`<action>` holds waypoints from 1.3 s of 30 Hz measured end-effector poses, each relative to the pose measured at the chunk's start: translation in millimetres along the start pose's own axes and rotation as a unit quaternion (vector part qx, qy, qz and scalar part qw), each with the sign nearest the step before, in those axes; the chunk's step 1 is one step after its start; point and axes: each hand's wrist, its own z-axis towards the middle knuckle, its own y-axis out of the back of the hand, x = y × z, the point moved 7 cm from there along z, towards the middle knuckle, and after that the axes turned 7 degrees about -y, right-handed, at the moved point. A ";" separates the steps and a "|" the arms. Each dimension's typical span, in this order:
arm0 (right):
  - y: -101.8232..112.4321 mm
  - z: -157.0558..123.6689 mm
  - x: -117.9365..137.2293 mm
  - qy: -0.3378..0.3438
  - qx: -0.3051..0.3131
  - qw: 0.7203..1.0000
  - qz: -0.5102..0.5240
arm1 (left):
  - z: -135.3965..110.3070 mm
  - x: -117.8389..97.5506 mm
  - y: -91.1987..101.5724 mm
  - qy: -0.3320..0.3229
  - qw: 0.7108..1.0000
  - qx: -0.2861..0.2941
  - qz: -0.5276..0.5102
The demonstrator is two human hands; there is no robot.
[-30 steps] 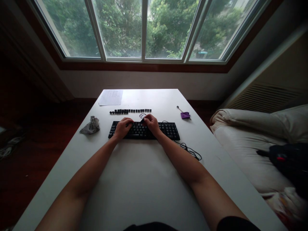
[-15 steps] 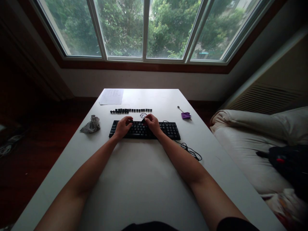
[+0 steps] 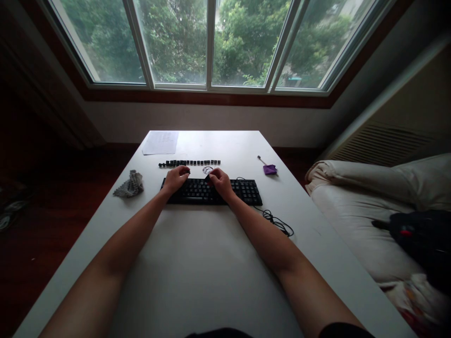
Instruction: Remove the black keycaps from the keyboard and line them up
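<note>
A black keyboard (image 3: 197, 199) lies across the white table, partly covered by both my hands. My left hand (image 3: 175, 179) is over its left back edge, thumb and fingertips pinched on a small black keycap (image 3: 188, 172). Over the keyboard's middle is my right hand (image 3: 221, 182), with its fingers closed on a small dark flat piece (image 3: 207, 178) whose kind I cannot make out. A thin ring-shaped item (image 3: 207, 170) shows just behind it; whether the two are joined is unclear. Behind the keyboard, several loose black keycaps (image 3: 197, 162) form a row.
A grey cloth (image 3: 131, 185) lies crumpled at the left, and a paper sheet (image 3: 161, 142) at the back left. At the right are a purple item (image 3: 270, 170) with a thin brush-like stick (image 3: 261, 160) and the coiled cable (image 3: 278, 221). A couch (image 3: 345, 202) stands beside the table.
My left hand has lifted back and left from the keys toward the keycap row, the keycap in its fingertips. My right hand stays nearly in place. The view has shifted slightly.
</note>
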 end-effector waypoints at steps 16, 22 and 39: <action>1.9 5.8 -7.6 -0.003 0.004 1.000 0.020 | 74.6 38.2 -34.7 -0.076 0.964 0.096 0.235; 3.4 8.0 -12.4 -0.006 0.005 1.000 0.016 | 81.3 43.0 -41.6 -0.097 0.960 0.107 0.239; 3.1 6.6 -9.9 -0.008 0.007 1.000 0.022 | 81.9 43.6 -35.1 -0.048 0.963 0.085 0.252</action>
